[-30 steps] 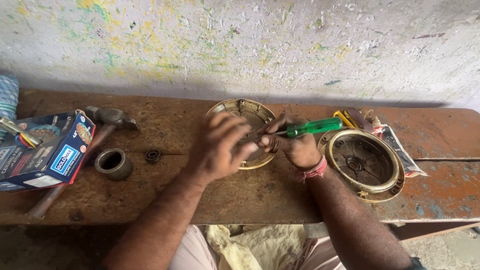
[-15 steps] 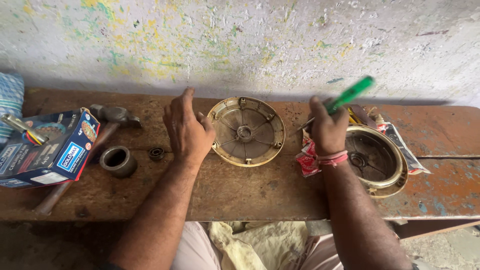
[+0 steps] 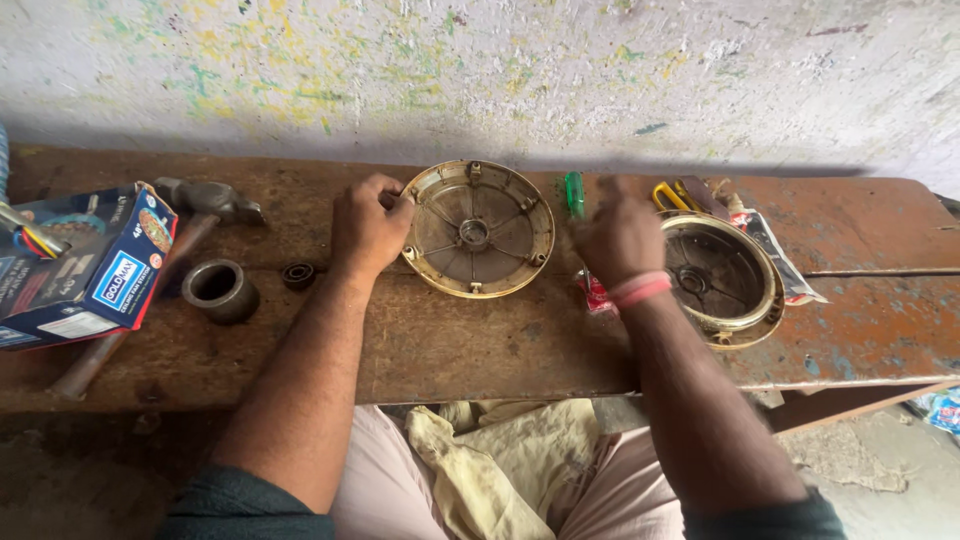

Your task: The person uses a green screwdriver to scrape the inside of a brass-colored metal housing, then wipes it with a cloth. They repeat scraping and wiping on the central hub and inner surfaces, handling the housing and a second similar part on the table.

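Head view looks straight down on a worn wooden surface point(image 3: 480, 340) with a round, brass-coloured metal cover point(image 3: 477, 230) lying open side up, its spokes and hub showing; every place below is given from this cover. The left hand point(image 3: 368, 225) rests at the cover's left edge, fingers point(image 3: 398, 202) curled narrowly over the rim and touching it. The right hand point(image 3: 620, 238) is just right of the cover, not touching it, its fingers bent and loosely closed around the lower part of a green-handled screwdriver point(image 3: 574, 192); how tightly it grips I cannot tell, since the back of the hand hides the palm. The screwdriver's long axis runs away from the person, towards the wall, with the handle tip standing beside the cover's upper right rim. So the left hand is the nearer one to the cover, already on it, and the cover lies to the left of the right fingers. Further right sits a second round housing point(image 3: 722, 280). Well to the left are a small bearing point(image 3: 298, 275), a metal ring point(image 3: 219, 290), a hammer point(image 3: 205, 205) and a cardboard box point(image 3: 85, 265).
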